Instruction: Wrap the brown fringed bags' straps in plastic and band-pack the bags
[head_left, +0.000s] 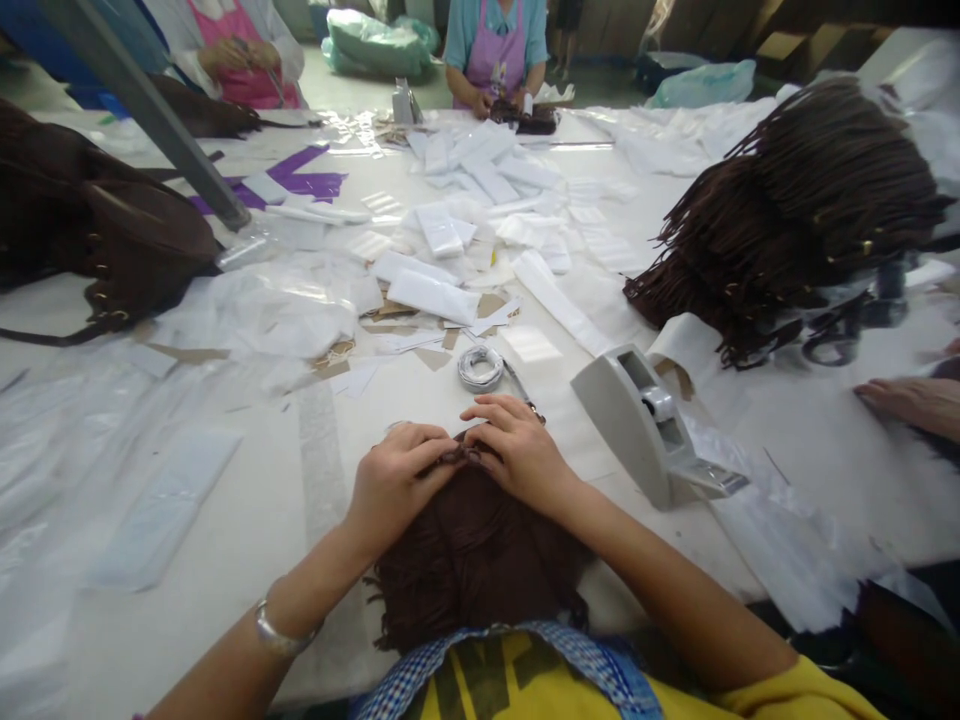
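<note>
A dark brown fringed bag (487, 560) lies on the table against my body, its far edge under my fingers. My left hand (401, 475) pinches that edge from the left, thumb and fingers together. From the right, my right hand (517, 450) grips the same edge close to the left fingertips. What exactly sits between the fingertips is small and mostly hidden. Just beyond my right hand lies a coil of whitish tape or cord (480, 368). A grey tape dispenser (652, 425) stands tilted to the right of my right forearm.
Brown fringed bags (810, 200) are piled at the right, and more brown bags (112, 230) lie at the left by a metal pole (161, 120). White packets (435, 290) and plastic sheets (255, 310) cover the middle. A co-worker's hand (911, 400) rests at the right edge; two people work across the table.
</note>
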